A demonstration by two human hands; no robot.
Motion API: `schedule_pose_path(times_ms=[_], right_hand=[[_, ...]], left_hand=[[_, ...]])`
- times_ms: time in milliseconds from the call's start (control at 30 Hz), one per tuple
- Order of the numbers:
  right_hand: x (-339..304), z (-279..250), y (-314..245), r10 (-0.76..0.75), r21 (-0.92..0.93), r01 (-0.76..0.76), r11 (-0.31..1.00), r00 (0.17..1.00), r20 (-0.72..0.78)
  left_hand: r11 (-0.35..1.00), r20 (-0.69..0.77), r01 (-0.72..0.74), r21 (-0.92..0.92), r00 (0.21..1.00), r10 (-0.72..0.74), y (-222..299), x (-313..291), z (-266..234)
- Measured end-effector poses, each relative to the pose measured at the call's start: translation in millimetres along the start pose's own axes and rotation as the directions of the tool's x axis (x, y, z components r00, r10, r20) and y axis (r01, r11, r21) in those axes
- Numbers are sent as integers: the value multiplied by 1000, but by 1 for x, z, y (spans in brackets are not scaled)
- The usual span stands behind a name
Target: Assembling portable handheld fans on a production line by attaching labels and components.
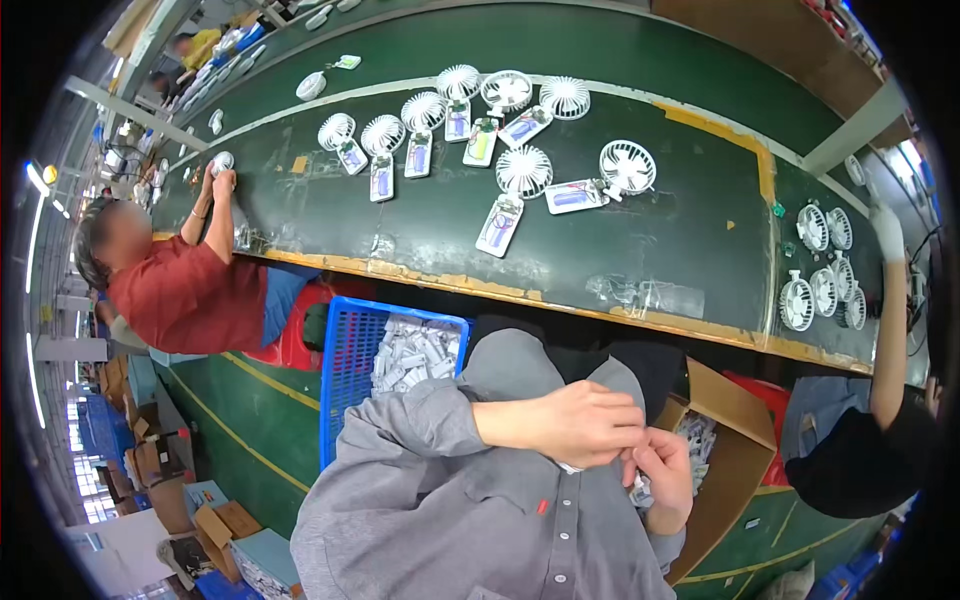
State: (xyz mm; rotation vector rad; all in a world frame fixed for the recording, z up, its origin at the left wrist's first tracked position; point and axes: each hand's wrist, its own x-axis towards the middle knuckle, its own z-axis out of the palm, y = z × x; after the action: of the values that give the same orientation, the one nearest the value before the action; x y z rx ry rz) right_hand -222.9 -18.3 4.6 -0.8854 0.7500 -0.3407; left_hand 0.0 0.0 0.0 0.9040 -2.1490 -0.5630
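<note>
My left hand [592,422] and my right hand [664,468] meet in front of my grey shirt, above my lap. Both are closed, fingertips together. A small white bit shows under the left hand, but the fingers hide what they hold. On the green bench beyond them lie several small white fans with opened handles. The nearest fan [524,172] has a purple cell in its handle [499,225]. Another fan [628,167] lies to its right, and a farther one has a yellow-green handle interior [481,141].
A blue crate [345,375] of white plastic parts [415,352] stands left of my lap, a cardboard box [735,450] with similar parts on the right. Co-workers sit on both sides, one in a red top [180,290]. More fans [822,290] lie at the bench's right.
</note>
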Motion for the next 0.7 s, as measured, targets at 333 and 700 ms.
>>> schedule_pose_path(times_ms=[333,700], right_hand=[[5,14,0,-14,-114,1,993,993,-117],[-25,-13,0,-581,255,534,806,795,175]], left_hand=[[995,-147,93,19,985,-90,5,-10,8],[514,-116,372,-773,713,-692,-24,-10,-12]])
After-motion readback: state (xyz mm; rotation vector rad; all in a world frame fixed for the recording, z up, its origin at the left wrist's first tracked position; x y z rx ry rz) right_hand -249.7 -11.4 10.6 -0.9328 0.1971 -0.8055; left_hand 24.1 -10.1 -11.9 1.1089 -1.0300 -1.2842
